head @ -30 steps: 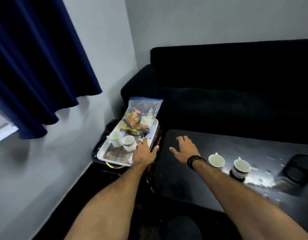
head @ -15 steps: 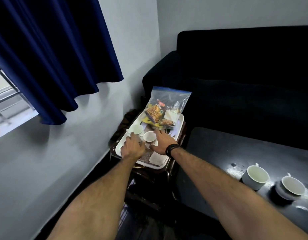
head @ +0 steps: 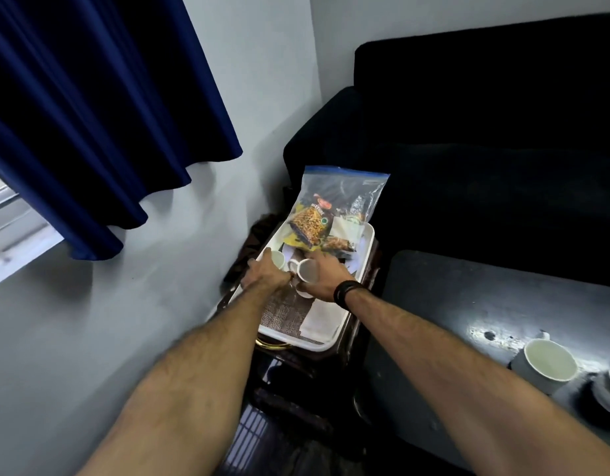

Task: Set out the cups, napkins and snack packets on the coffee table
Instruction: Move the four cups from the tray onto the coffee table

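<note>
We count four white cups. Two sit on the white tray on the side stand: our left hand grips the far cup, and our right hand grasps the near cup, which is tilted. Two more cups stand at the counter's right edge. One clear bag of snack packets rests at the tray's far end.

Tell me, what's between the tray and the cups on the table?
Head view: only bare dark table lies between the tray and the cups.
</note>
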`<action>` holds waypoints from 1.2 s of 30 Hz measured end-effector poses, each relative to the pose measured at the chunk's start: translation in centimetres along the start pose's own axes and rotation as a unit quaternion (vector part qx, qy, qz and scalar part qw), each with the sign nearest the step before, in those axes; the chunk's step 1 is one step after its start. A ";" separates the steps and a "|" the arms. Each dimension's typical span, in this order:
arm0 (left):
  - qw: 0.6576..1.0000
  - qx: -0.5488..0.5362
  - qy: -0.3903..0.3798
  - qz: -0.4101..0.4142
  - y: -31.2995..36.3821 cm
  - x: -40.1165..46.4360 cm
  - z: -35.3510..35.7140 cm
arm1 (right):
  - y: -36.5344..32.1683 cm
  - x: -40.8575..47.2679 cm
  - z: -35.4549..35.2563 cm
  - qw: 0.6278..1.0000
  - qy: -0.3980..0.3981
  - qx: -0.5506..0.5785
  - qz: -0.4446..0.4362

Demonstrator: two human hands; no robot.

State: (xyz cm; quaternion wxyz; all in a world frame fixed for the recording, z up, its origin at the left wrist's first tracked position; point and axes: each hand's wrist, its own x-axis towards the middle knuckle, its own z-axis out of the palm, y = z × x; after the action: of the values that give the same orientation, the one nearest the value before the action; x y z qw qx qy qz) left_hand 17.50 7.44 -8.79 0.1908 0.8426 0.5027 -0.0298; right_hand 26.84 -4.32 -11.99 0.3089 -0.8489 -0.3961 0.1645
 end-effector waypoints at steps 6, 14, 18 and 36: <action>0.999 0.006 0.031 0.032 0.4 -1.5 1.0 | 2.7 -1.1 -4.3 0.988 0.109 0.103 0.029; 0.984 0.036 0.100 0.140 5.4 -6.4 -0.7 | 8.6 -6.9 -14.6 0.961 0.227 0.113 0.115; 0.975 0.020 0.101 0.199 10.3 -9.7 0.0 | 12.3 -11.7 -19.8 0.939 0.272 0.113 0.176; 0.927 0.073 -0.076 0.360 30.5 -20.9 16.5 | 30.4 -23.4 -26.2 0.880 0.288 0.032 0.375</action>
State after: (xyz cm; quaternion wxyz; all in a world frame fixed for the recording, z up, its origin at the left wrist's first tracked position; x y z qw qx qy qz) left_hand 35.70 -28.67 -10.15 0.1643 0.9737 0.1459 -0.0599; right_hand 43.14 -47.85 -11.33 0.3517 -0.9335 0.0642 0.0289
